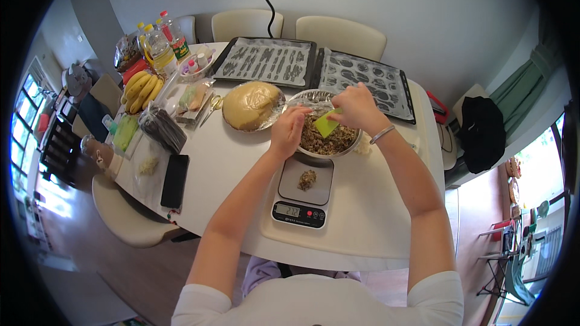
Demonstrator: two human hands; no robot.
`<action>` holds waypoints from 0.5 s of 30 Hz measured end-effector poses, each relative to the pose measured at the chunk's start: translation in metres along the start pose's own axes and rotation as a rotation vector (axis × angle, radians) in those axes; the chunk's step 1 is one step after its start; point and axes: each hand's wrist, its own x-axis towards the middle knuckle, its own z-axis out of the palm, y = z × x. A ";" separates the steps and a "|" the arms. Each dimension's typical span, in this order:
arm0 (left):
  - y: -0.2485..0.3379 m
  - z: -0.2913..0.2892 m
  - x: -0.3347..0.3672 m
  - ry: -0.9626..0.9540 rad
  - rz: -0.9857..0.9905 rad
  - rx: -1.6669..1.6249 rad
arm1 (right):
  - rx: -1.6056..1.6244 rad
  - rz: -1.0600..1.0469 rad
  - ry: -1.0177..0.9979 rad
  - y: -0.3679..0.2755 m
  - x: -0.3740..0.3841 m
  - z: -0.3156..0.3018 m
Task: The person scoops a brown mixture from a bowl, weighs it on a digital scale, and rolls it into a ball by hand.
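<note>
Two hands are working over one metal bowl [349,145] of brown crumbly filling [323,139], which is sitting at the far edge of the kitchen scale [303,192].

1. Right hand [357,108]: gripping a green plastic scraper [327,124], blade angling down-left into the filling; a bangle [382,134] is circling the wrist.
2. Left hand [289,131]: fingers curling and pinching at the filling on the bowl's left rim; whether anything is pinched between them cannot be told. Both hands are sitting equally close to the filling, the scraper's long axis running from the right hand toward the left one.
3. Scale: lying just nearer the person than the bowl, its platform carrying a small lump of filling [307,179].
4. Dough mound [250,105]: tan, domed, on a round plate under clear film, just left of the bowl.
5. Two dark baking trays [266,60] [364,78]: lying beyond the bowl, lined with patterned sheets.
6. Black phone [174,180]: lying well left of the bowl, nearer the table [229,163] edge.
7. Dark bag [162,128], green packet [125,131], bananas [141,89], yellow oil bottles [158,48] with red and yellow caps: clustering far left of the bowl.
</note>
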 end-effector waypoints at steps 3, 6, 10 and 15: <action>0.006 0.001 -0.003 -0.122 0.015 0.131 | -0.111 -0.130 0.059 0.003 0.006 0.009; 0.019 -0.002 -0.002 -0.193 0.169 0.307 | -0.079 -0.225 0.112 0.009 0.007 0.017; 0.024 -0.005 0.004 -0.382 0.261 0.505 | 0.029 -0.282 0.169 0.012 0.012 0.024; 0.030 -0.006 0.008 -0.377 0.281 0.480 | 0.076 -0.271 0.261 0.013 0.016 0.037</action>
